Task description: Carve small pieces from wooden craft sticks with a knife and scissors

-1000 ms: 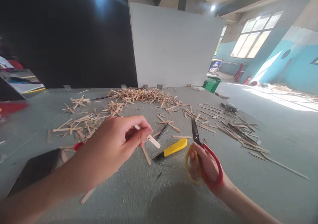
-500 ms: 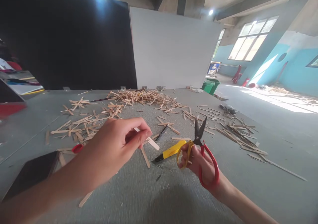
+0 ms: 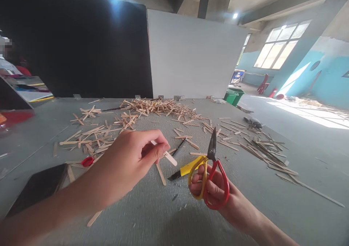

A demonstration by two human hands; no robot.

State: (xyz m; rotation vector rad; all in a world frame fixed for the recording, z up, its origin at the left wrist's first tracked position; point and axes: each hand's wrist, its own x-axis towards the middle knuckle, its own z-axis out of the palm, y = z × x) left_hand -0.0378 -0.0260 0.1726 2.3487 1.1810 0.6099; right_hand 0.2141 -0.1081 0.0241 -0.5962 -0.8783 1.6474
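Observation:
Pinched between the thumb and fingers of my left hand [image 3: 136, 162] is a flat wooden craft stick [image 3: 171, 158], its rounded end pointing down and right. My right hand [image 3: 215, 187] grips a pair of scissors [image 3: 212, 149] with one yellow and one red handle, the closed blades pointing up. Behind the scissors lies a yellow utility knife [image 3: 188, 167] on the table. A dark pen-like tool [image 3: 180, 146] rests a little farther off. Below my left fingertips another craft stick [image 3: 161, 175] lies on the tabletop.
A heap of craft sticks [image 3: 158, 107] lies at the back, with more scattered left. Thin wood strips [image 3: 267, 155] are at the right, near a dark tool [image 3: 253, 122]. A black flat device [image 3: 38, 187] and a red ring-shaped cap [image 3: 87, 161] lie left. Upright panels [image 3: 191, 53] close the back.
The scissor blades have gone from spread to closed, and my right hand has shifted slightly left and down. My left hand keeps its pinch on the craft stick.

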